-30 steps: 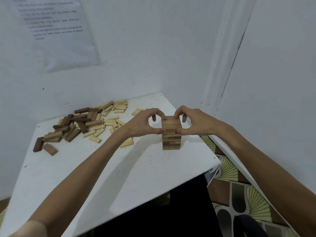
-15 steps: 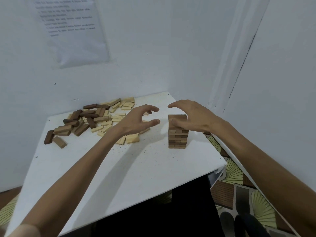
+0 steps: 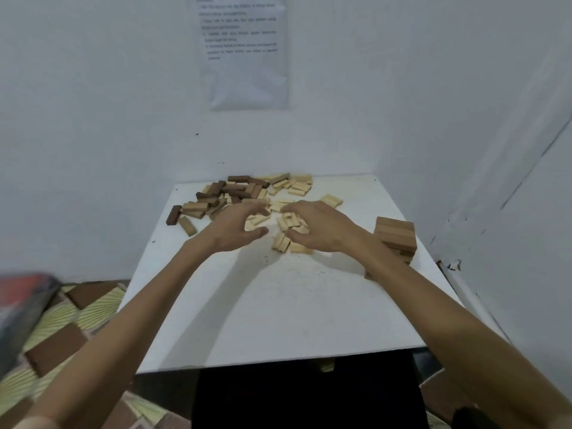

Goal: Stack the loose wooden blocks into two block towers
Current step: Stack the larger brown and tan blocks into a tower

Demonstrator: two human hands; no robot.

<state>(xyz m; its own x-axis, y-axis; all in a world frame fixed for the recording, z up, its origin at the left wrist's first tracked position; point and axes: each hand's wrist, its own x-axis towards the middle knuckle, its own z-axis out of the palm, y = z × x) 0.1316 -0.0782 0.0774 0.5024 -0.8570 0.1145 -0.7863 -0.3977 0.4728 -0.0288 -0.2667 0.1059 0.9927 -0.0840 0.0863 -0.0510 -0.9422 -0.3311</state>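
Note:
A short tower of mid-brown wooden blocks (image 3: 396, 235) stands near the right edge of the white table (image 3: 278, 320), partly hidden by my right forearm. Loose blocks lie in a heap (image 3: 244, 193) at the table's far side, dark ones to the left, pale ones in the middle and right. My left hand (image 3: 238, 226) hovers over the pale blocks with fingers spread and curved, holding nothing. My right hand (image 3: 312, 229) hovers beside it over a small cluster of pale blocks (image 3: 286, 233), fingers curved downward, with nothing gripped that I can see.
White walls close in behind and to the right of the table. A printed sheet (image 3: 244, 51) hangs on the back wall. A patterned floor mat (image 3: 62, 329) lies to the left, below the table.
Both hands have let go of the tower and moved left to the loose pale blocks. The view has swung left, so the tower now sits at the right.

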